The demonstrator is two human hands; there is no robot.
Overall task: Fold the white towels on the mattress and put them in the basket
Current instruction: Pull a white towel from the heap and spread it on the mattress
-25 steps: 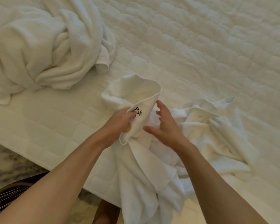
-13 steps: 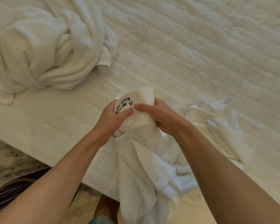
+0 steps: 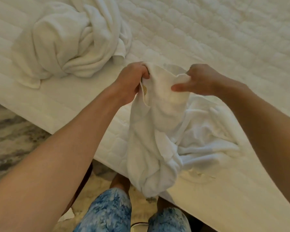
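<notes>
A white towel [image 3: 156,131] hangs crumpled over the near edge of the quilted mattress [image 3: 208,39]. My left hand [image 3: 132,79] grips its top edge on the left side. My right hand [image 3: 199,79] pinches the same edge a short way to the right, thumb underneath. The stretch of towel between the two hands is lifted above the mattress, while the rest droops down past the mattress edge and spreads to the right. A second, larger heap of white towels [image 3: 70,44] lies bunched at the upper left of the mattress. No basket shows clearly.
Marbled floor [image 3: 12,139] lies to the left below the mattress edge. My legs in blue patterned shorts [image 3: 107,213] stand against the mattress side. A dark curved object [image 3: 81,183] is partly hidden behind my left forearm.
My hands have moved apart along the towel's edge and lifted it; before they were close together bunching the corner with the printed label. The view has tilted down, showing my legs.
</notes>
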